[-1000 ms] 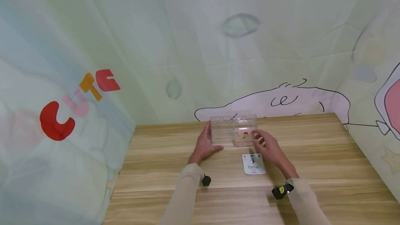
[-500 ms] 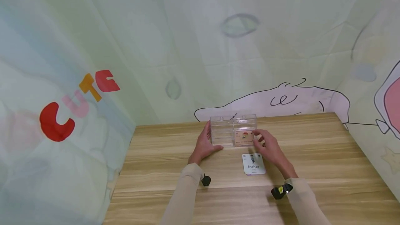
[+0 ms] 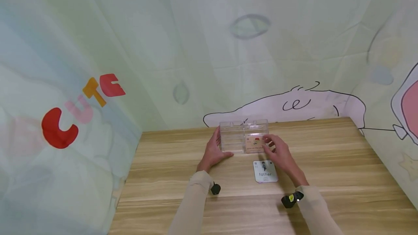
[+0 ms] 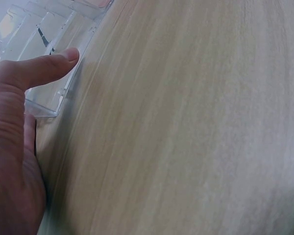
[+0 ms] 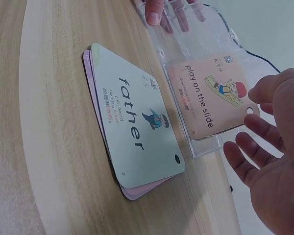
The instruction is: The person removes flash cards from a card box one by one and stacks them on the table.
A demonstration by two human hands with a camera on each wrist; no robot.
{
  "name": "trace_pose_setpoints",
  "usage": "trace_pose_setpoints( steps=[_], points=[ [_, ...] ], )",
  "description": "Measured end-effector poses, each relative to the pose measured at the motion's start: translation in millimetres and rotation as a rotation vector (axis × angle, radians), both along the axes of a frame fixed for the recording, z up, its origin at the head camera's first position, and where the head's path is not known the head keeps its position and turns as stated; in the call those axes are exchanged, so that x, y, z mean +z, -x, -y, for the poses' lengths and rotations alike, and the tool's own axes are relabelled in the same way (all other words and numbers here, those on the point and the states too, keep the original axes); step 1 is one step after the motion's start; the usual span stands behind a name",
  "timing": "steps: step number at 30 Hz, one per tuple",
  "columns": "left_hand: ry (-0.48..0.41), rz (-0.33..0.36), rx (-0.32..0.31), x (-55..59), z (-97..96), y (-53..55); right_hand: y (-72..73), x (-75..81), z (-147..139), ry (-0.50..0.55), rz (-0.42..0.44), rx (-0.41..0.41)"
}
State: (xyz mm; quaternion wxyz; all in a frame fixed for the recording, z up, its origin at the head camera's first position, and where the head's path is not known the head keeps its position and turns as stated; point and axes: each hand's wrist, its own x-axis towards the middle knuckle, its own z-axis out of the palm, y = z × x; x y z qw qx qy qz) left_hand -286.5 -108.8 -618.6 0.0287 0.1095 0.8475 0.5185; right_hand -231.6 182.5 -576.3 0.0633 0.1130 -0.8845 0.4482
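A clear plastic card holder (image 3: 232,141) with two side-by-side sections stands near the back of the table. My left hand (image 3: 213,152) grips its left end, the thumb along the front edge in the left wrist view and the other fingers round the side. In the right section sits a pink flashcard (image 5: 210,95) reading "play on the slide". The thumb and index finger of my right hand (image 3: 281,155) pinch this card at its punched corner, while the other fingers hang loosely curled. In front of the holder lies a small stack of flashcards (image 5: 137,122), topped by a pale "father" card.
The wood-grain table (image 3: 163,184) meets a printed cloth backdrop (image 3: 196,46) just behind the holder. More cloth with coloured letters (image 3: 60,128) hangs on the left. The card stack sits just below my right hand.
My right hand has shifted very slightly left at the pink flashcard. The left hand, the holder and the card stack have stayed in place.
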Motion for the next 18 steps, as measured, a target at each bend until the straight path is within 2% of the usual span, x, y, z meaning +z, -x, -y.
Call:
trace_pose_setpoints(
  steps=[5, 18],
  points=[
    [-0.003, -0.003, 0.002, 0.7, 0.0, -0.6, 0.0, -0.7, 1.3, -0.013, 0.027, -0.016],
    [0.018, 0.02, 0.016, 1.2, -1.1, -0.4, 0.3, -1.5, 1.0, -0.016, 0.034, -0.026]
  ],
)
